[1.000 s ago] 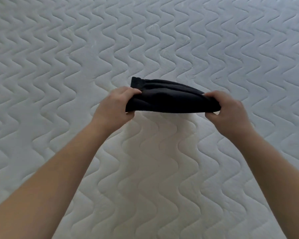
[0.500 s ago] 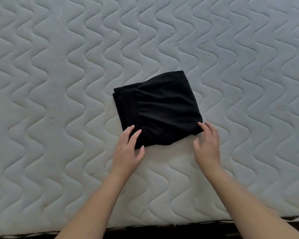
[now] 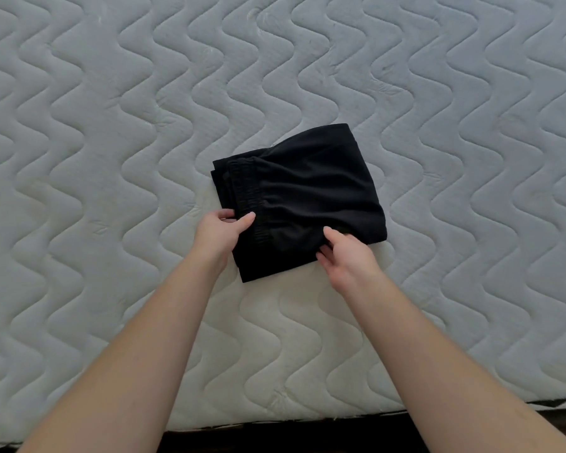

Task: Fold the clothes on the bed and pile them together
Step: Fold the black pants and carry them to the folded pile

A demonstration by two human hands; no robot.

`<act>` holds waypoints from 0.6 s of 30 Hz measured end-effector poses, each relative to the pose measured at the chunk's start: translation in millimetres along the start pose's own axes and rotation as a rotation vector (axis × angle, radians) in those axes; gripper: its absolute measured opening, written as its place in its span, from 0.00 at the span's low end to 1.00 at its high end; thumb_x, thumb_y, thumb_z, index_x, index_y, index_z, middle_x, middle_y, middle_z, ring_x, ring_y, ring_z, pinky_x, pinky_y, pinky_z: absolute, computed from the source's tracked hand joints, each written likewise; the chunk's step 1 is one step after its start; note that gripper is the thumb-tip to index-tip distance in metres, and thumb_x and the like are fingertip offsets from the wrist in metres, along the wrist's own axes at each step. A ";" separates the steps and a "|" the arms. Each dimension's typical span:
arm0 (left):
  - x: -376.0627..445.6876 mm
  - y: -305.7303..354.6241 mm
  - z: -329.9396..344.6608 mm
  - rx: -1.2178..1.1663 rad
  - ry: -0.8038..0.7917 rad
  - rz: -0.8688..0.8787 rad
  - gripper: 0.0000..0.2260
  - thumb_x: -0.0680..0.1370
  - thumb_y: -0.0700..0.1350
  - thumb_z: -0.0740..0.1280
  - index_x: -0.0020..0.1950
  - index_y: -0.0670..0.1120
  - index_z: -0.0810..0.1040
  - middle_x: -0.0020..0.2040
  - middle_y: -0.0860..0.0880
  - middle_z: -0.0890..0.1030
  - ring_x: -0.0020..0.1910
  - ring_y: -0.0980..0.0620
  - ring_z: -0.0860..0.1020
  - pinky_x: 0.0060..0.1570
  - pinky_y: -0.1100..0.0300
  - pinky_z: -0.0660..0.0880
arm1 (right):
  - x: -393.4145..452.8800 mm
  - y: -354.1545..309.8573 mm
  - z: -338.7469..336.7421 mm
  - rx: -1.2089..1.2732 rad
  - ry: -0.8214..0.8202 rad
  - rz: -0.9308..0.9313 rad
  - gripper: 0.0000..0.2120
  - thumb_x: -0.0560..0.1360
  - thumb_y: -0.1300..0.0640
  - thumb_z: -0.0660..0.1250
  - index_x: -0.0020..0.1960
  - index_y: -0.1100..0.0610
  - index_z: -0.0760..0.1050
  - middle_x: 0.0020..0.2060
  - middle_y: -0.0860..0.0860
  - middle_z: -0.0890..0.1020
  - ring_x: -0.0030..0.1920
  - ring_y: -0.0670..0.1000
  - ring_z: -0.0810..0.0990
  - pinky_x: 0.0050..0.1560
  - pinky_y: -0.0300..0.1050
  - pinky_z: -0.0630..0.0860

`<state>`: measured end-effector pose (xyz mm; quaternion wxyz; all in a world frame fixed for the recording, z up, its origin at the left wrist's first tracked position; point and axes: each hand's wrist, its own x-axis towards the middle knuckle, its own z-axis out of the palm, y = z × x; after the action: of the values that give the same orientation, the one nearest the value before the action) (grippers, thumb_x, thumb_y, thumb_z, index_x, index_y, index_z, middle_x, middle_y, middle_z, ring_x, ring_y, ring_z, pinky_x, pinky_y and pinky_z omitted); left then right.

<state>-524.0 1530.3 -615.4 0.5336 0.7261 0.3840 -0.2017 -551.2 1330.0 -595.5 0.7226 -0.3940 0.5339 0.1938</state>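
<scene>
While both bare arms reach forward over the bed, the left hand [image 3: 221,232] grips the near left part of the black garment [image 3: 299,199], with the thumb on top of the cloth beside the gathered waistband [image 3: 247,191] and the other fingers curled under its edge. The right hand [image 3: 343,256] takes the near edge of the same garment, its thumb lying on top and its fingers going below, so this edge is a little lifted. The garment is folded into a compact, roughly square bundle of several layers, slightly turned, with soft creases. It lies on the white quilted mattress [image 3: 111,158] with a wavy stitch pattern, near its front edge [image 3: 275,416].
</scene>
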 end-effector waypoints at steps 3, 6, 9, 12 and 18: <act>1.4 -1.8 -2.4 -0.081 -0.040 -0.006 0.22 0.76 0.47 0.73 0.67 0.42 0.74 0.51 0.50 0.81 0.45 0.60 0.79 0.37 0.71 0.72 | 7.8 -4.7 4.8 0.121 -0.062 0.045 0.05 0.80 0.65 0.62 0.49 0.57 0.75 0.51 0.53 0.79 0.49 0.47 0.79 0.56 0.42 0.73; 0.9 -3.0 -2.7 -0.193 -0.031 -0.027 0.21 0.78 0.46 0.71 0.68 0.41 0.74 0.58 0.46 0.81 0.51 0.54 0.79 0.47 0.63 0.72 | 12.9 8.0 -1.0 0.234 -0.126 0.072 0.05 0.79 0.68 0.62 0.52 0.61 0.74 0.51 0.56 0.80 0.54 0.52 0.80 0.61 0.48 0.74; -0.4 -7.0 -0.2 -0.197 0.017 0.009 0.18 0.79 0.44 0.69 0.67 0.42 0.74 0.50 0.49 0.81 0.47 0.55 0.80 0.47 0.62 0.75 | 20.9 21.6 -11.9 0.001 -0.013 -0.020 0.12 0.77 0.64 0.69 0.58 0.64 0.72 0.49 0.57 0.81 0.51 0.53 0.84 0.50 0.44 0.81; -3.2 -13.8 1.6 -0.034 0.087 0.086 0.18 0.79 0.47 0.69 0.67 0.43 0.74 0.46 0.50 0.81 0.48 0.53 0.80 0.55 0.55 0.77 | 24.4 21.4 -12.5 -0.320 0.154 -0.107 0.16 0.73 0.56 0.74 0.53 0.65 0.74 0.39 0.56 0.84 0.35 0.50 0.86 0.31 0.40 0.80; -7.9 -21.6 8.8 0.146 0.152 0.151 0.18 0.79 0.52 0.67 0.66 0.45 0.74 0.45 0.52 0.79 0.46 0.54 0.79 0.51 0.56 0.76 | 20.0 8.9 -26.7 -0.216 0.083 -0.087 0.04 0.75 0.61 0.70 0.46 0.62 0.78 0.47 0.59 0.84 0.40 0.49 0.85 0.38 0.39 0.80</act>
<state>-544.5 1522.3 -626.3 0.4622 0.8032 0.3517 -0.1326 -566.9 1311.9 -620.4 0.6608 -0.5001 0.5218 0.2023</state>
